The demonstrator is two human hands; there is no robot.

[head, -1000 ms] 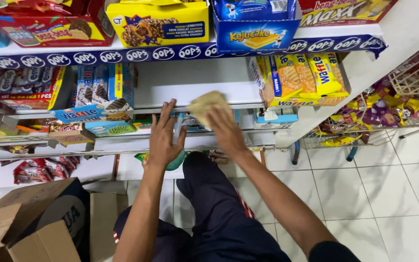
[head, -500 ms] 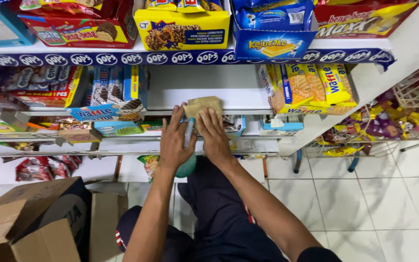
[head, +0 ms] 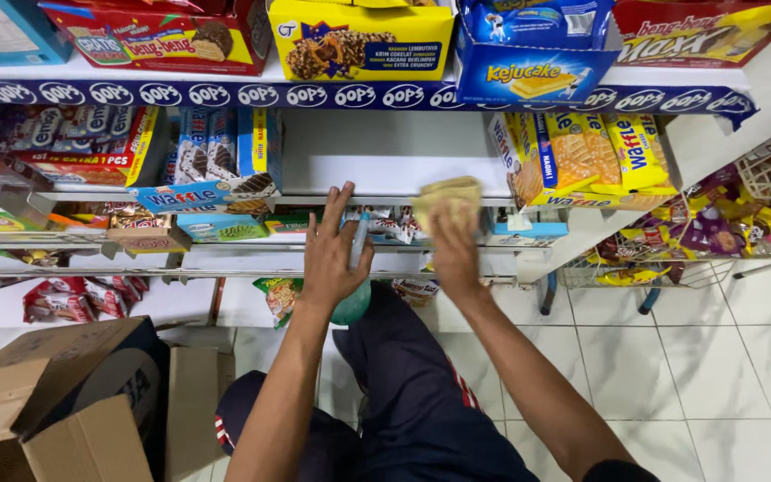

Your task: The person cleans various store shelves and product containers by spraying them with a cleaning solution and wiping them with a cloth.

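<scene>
The right hand's fingers [head: 453, 234] press together on a folded yellow cloth [head: 446, 194], flattening it against the front lip of the white shelf [head: 385, 152], where a bare gap sits between snack boxes. The left hand [head: 334, 254] spreads its fingers, with a teal spray bottle [head: 355, 295] tucked under the palm (nozzle poking up between them). Yellow wafer packs [head: 582, 152] stand just right of the gap; an open cardboard box [head: 55, 402] rests on the floor.

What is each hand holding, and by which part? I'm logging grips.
Right hand presses a yellow cloth flat under its fingers. Left hand grips a greenish bottle near its top.
</scene>
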